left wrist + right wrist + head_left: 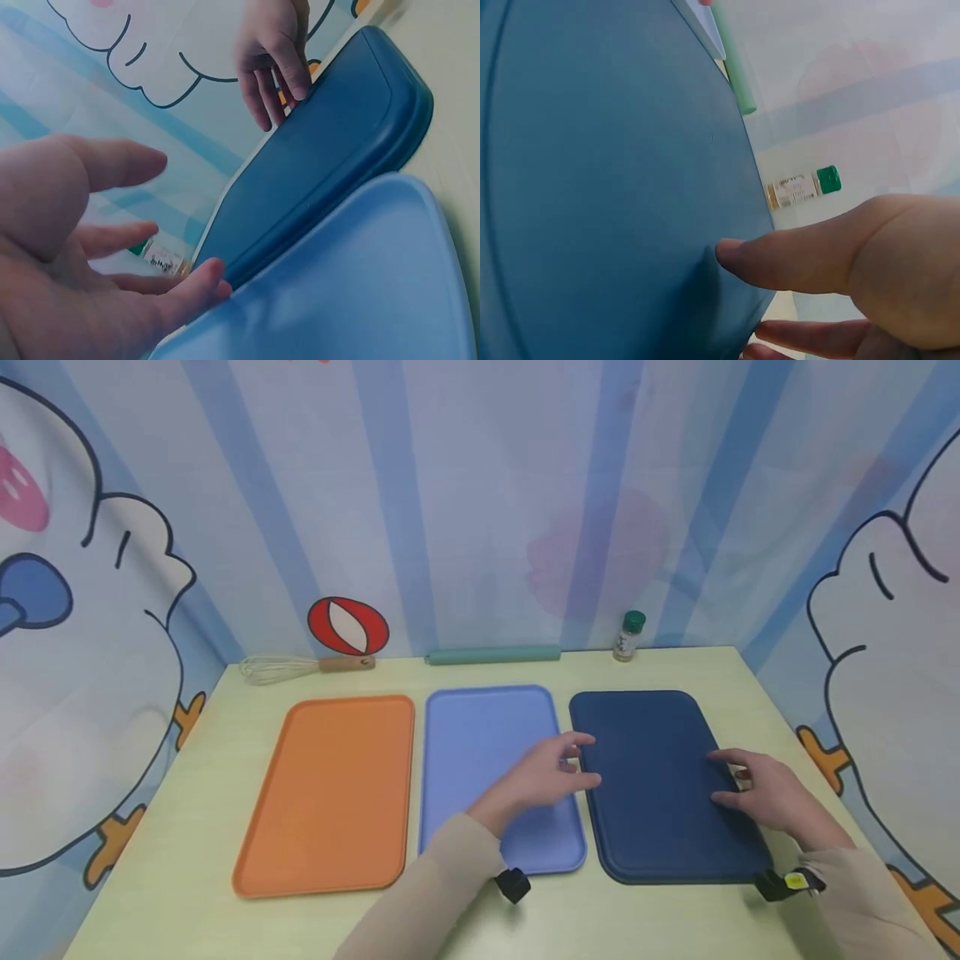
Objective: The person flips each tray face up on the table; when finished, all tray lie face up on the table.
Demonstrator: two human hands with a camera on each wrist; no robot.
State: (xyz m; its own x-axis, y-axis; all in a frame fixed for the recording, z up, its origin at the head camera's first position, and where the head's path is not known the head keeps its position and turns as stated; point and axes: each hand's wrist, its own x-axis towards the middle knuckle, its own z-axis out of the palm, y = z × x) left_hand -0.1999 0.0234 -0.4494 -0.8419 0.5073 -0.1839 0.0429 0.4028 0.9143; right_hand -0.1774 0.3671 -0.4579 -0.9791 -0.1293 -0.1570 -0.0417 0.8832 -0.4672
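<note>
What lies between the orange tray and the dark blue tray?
The light blue tray lies between the orange tray and the dark blue tray, with the left hand above its right side; the head view shows this.

Side by side on a table [165,877] before us lie, from the person's left, the left tray [330,793], the middle tray [487,735] and the right tray [652,777], with a backdrop [480,510] rising behind. Along the table's back edge, a whisk [330,666] lies behind the left tray, its handle pointing right, a rolling pin [492,655] stretches crosswise behind the middle tray, and a bottle [627,641] stands behind the right tray. The right tray lies between the person's left hand [546,770], over the middle tray's right side, and right hand [768,789], at its outer edge.
</note>
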